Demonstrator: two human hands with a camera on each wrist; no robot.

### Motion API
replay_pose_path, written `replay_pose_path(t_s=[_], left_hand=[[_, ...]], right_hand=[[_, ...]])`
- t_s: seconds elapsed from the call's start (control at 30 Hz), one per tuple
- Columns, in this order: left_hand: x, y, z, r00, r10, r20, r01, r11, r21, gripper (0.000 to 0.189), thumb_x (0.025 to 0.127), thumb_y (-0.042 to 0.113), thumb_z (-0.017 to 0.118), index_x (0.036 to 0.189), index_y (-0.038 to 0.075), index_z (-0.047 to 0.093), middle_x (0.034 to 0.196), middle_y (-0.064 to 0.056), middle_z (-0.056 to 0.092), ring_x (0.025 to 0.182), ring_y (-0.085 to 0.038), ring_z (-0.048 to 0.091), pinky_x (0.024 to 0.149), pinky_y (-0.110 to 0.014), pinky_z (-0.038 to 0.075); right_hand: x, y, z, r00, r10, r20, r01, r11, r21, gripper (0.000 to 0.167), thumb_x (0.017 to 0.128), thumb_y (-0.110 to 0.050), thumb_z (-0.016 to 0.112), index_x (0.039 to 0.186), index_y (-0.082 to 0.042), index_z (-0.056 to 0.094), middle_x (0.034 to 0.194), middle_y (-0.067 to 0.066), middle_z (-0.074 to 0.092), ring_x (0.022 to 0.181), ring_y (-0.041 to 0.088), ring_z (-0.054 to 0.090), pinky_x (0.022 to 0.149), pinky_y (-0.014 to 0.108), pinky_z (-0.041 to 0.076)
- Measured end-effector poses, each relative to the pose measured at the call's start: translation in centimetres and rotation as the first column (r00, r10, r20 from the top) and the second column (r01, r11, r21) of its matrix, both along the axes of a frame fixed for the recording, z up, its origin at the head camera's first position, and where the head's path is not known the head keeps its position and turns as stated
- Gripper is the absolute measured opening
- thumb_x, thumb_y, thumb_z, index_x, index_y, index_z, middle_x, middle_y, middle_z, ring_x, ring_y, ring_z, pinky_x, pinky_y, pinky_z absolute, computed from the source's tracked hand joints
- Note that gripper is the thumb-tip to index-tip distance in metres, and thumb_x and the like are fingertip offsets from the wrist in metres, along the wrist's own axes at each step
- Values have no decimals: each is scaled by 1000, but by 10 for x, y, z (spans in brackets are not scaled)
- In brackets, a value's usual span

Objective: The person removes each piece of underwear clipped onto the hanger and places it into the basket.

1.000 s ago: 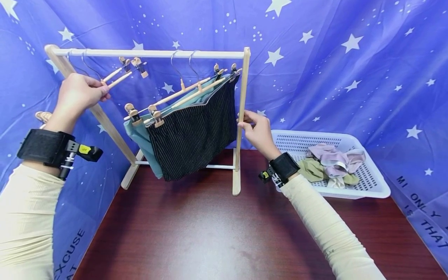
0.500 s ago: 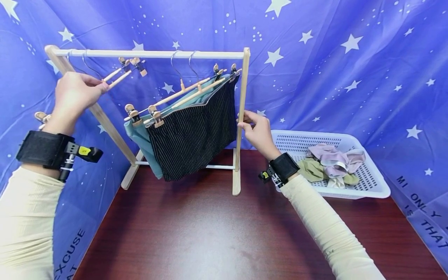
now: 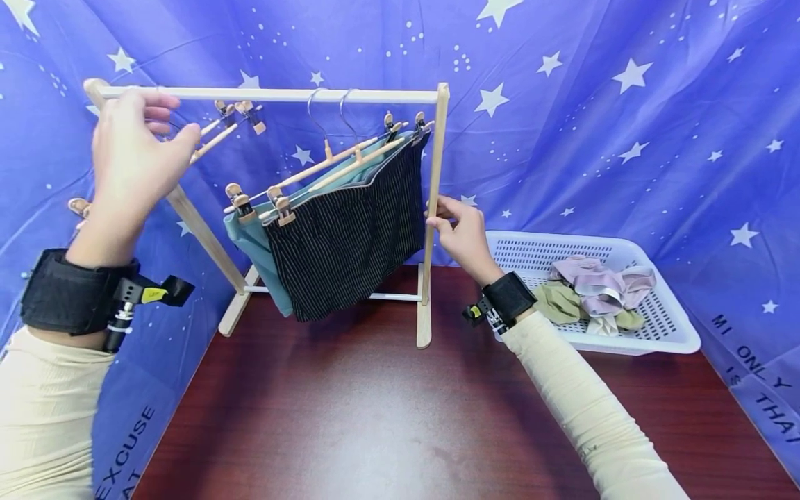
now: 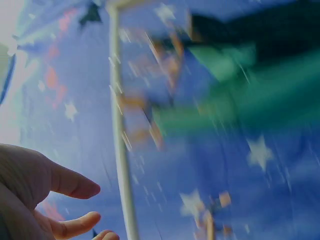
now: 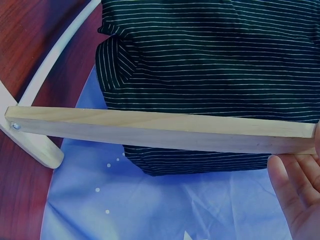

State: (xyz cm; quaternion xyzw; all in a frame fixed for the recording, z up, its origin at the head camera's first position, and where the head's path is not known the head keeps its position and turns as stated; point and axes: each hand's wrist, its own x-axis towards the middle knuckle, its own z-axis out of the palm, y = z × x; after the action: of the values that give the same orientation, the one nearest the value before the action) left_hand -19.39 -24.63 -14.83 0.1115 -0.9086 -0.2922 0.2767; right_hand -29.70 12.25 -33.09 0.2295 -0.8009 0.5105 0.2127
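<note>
My left hand (image 3: 137, 153) is up at the left end of the wooden rack's top rail (image 3: 262, 94), its thumb and fingers apart. Nothing sits between those fingers in the left wrist view. Beside the hand hang two bare clip hangers (image 3: 215, 142), partly hidden behind it. With my right hand (image 3: 462, 232) I pinch the rack's right post (image 3: 435, 167), thumb in front; the right wrist view shows the fingers at the post's edge. On two more clip hangers hang a black pinstriped garment (image 3: 353, 236) and, behind it, a teal garment (image 3: 259, 260).
A white perforated basket (image 3: 671, 340) stands to the right, holding lilac (image 3: 600, 288) and olive (image 3: 556, 303) cloth pieces. The rack's feet rest on a dark red table (image 3: 375, 410). A blue star-printed curtain (image 3: 562, 139) surrounds the table.
My left hand has let go of the bare hanger, spread its fingers and risen towards the top rail. The right hand keeps its hold on the post.
</note>
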Motion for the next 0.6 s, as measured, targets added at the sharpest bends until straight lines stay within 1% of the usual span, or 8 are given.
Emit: replay_pose_path(t_s=[0.07,0.1,0.17,0.23,0.3,0.4,0.5,0.6], left_hand=[[5,14,3,998,-60,-9,60,996,59,49,97,37,62,141,17,57,137,0,58,118,-8,59,107,-31,46],[7,22,4,995,-95,-16,96,991,94,49,97,36,63,141,18,57,135,3,58,121,-10,59,107,-29,47],[10,37,6,985,-168,-29,170,971,166,47,97,34,66,140,18,57,130,6,58,124,-13,58,105,-27,48],[13,52,7,971,-235,-42,238,946,220,47,98,32,66,141,17,55,132,4,58,127,-15,57,108,-30,47],[15,65,8,952,-302,-50,304,913,272,47,99,30,65,142,16,55,133,1,58,129,-17,55,111,-33,45],[16,84,8,918,-395,-25,378,857,351,46,101,28,64,144,16,53,141,-5,57,131,-19,54,112,-36,45],[15,101,7,882,-472,10,426,805,414,45,101,25,64,144,14,53,142,-9,57,131,-20,55,109,-35,46],[12,114,3,850,-525,38,456,772,443,48,101,21,63,146,10,50,145,-13,55,133,-23,54,109,-34,46]], right_hand=[[0,0,0,1000,1,-2,-1,1000,-5,27,92,3,68,118,1,73,102,18,77,90,27,73,69,9,50],[0,-1,0,1000,-1,-4,1,1000,-4,27,92,3,68,118,1,73,102,18,77,90,27,73,69,10,50],[0,0,-1,1000,-6,-10,6,1000,-1,27,91,3,69,118,1,73,101,17,77,90,27,73,69,10,49],[0,0,-1,1000,-12,-16,13,1000,6,28,91,3,69,118,0,74,101,17,77,91,27,73,67,11,48],[0,1,-2,1000,-19,-21,19,1000,14,27,91,2,69,118,-1,74,101,16,77,91,27,73,65,12,46],[0,1,-2,999,-24,-27,24,999,20,27,92,1,69,118,-2,74,101,16,77,91,26,73,61,13,43],[0,1,-1,999,-21,-28,22,1000,19,28,91,2,69,118,-1,74,101,16,77,91,26,73,62,11,45],[0,0,-1,999,-17,-26,18,1000,16,28,91,3,70,119,-1,74,101,16,77,90,26,73,65,10,48]])
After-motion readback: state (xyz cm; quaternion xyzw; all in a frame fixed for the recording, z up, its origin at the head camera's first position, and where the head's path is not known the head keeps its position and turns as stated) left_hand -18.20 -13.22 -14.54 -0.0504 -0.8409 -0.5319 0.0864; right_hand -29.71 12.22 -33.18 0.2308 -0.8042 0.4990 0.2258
